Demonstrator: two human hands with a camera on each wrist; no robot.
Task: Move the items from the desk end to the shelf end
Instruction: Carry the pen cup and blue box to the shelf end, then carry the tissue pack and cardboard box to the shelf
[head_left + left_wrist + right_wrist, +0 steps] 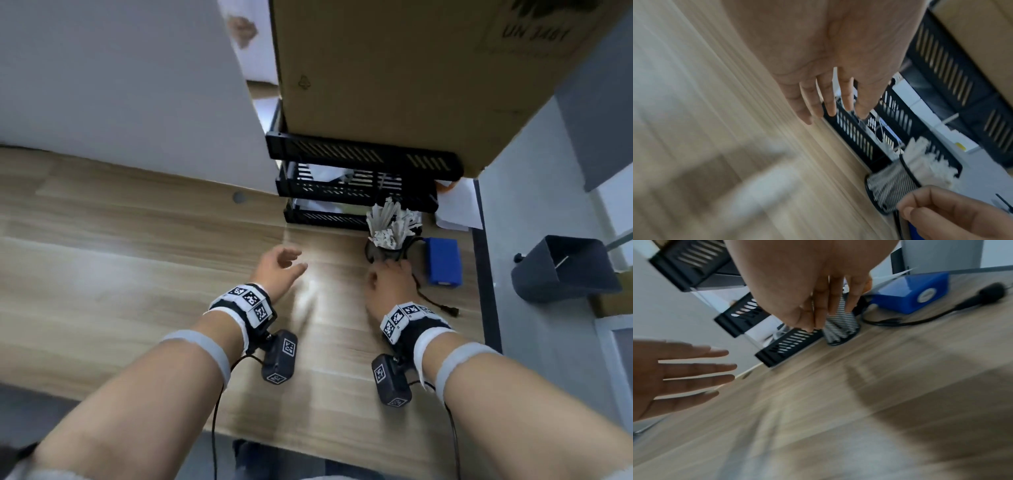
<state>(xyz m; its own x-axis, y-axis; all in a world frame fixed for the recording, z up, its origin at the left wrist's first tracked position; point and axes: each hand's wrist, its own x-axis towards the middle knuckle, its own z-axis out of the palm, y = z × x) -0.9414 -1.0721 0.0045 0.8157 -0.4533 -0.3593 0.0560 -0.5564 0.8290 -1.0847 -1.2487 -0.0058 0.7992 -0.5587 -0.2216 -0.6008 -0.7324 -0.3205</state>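
The mesh cup [385,251] full of white sticks [394,222] stands on the worktop [154,267], right in front of the black shelf trays [356,192]. That looks like the shelf end, so the cup seems to be about where it should go. The right hand [388,284] has its fingers curled around the side of the cup, so its grip is on the cup; it holds low, which likely keeps the tall sticks from tipping out. The left hand [279,270] floats above the wood with flat, spread fingers [701,368] and holds nothing. A blue box [443,260] with a black cord [920,319] lies just beside the cup. A big cardboard box [394,68] sits on top of the trays.
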